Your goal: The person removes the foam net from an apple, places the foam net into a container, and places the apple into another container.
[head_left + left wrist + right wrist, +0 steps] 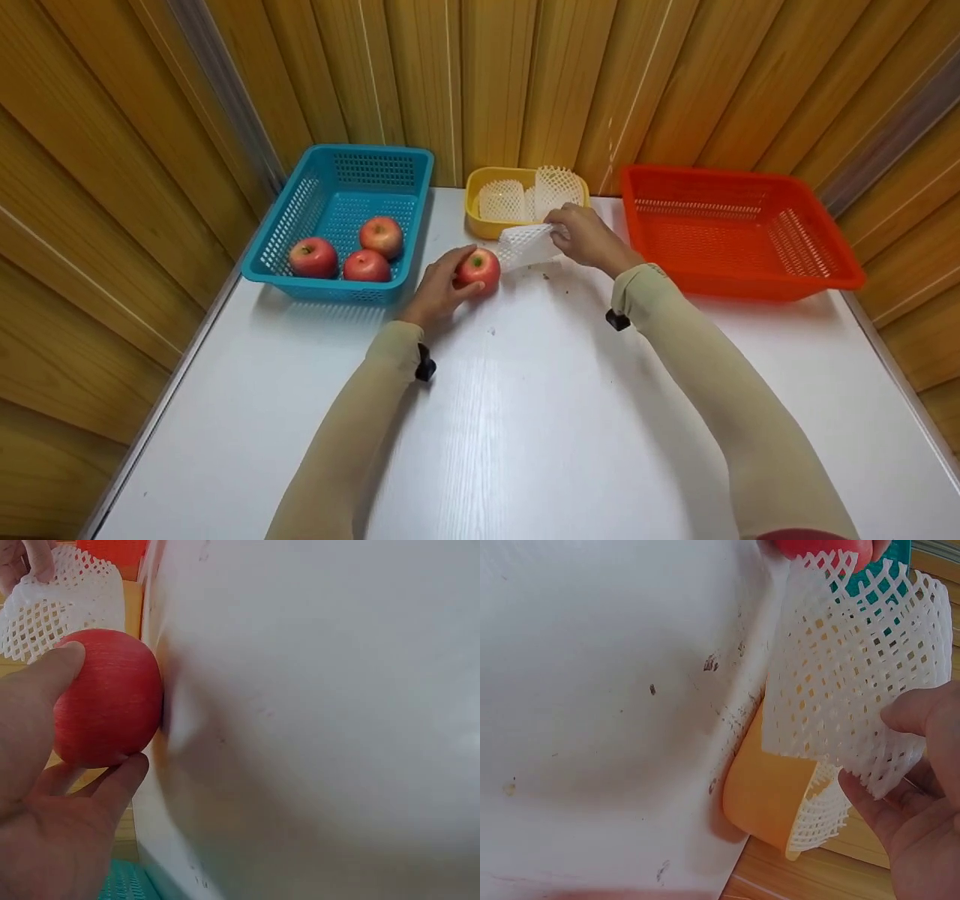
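A red apple (480, 268) is on the white table, and my left hand (441, 287) grips it from its left side. In the left wrist view, the thumb lies on one side of the apple (112, 699) and the fingertips on the other. My right hand (589, 238) pinches one end of a white foam net sleeve (525, 246). The sleeve's other end points at the apple and lies close beside it. In the right wrist view, the sleeve (847, 675) hangs spread out between thumb and fingers, its open mesh edge overlapping the view of the apple.
A blue basket (337, 172) with 3 apples stands at the back left. Behind my hands is a small yellow basket (487, 227) holding more foam nets (502, 200). A red basket (742, 283) stands at the back right, near the wood-look wall (495, 82).
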The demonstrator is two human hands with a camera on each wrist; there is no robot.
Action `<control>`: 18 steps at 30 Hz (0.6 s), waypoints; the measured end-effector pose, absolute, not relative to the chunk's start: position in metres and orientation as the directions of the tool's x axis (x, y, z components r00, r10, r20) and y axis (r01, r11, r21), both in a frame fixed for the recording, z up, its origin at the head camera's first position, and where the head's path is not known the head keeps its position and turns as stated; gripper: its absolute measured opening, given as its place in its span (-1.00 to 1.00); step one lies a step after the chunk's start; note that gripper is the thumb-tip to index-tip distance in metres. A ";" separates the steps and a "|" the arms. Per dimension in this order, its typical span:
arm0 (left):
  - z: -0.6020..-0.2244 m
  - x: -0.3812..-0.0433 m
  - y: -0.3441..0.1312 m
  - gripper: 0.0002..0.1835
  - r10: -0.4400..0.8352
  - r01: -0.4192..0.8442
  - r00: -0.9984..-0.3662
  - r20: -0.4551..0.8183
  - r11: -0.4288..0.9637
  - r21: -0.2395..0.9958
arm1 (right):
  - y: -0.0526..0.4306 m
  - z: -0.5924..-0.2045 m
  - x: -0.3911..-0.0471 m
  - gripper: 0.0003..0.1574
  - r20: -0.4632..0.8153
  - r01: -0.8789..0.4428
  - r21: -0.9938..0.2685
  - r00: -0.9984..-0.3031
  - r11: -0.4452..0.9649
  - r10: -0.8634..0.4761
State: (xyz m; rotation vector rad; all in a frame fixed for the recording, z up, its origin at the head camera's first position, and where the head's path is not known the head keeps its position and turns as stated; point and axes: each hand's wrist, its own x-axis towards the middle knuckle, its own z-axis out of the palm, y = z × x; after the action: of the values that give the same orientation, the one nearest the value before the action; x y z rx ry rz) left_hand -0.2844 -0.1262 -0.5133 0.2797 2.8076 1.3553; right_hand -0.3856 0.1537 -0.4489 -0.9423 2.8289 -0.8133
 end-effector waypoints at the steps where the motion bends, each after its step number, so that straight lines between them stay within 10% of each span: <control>1: -0.513 -0.285 -0.126 -0.22 0.175 0.169 -0.982 0.074 0.621 0.766 | 0.154 -0.447 -0.386 -0.66 0.127 -0.555 -0.490 -0.808 0.672 -0.575; 18: -0.504 -0.288 -0.113 -0.22 0.144 0.069 -0.988 -0.047 0.707 0.704 | 0.155 -0.414 -0.385 -0.52 0.172 -0.566 -0.472 -0.811 0.676 -0.559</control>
State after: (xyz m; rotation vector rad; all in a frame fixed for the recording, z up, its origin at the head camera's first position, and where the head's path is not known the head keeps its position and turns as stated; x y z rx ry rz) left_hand -0.2878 -0.1125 -0.5042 0.1757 2.8109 1.1524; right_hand -0.3849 0.1549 -0.4145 -0.9687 2.8884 -0.8197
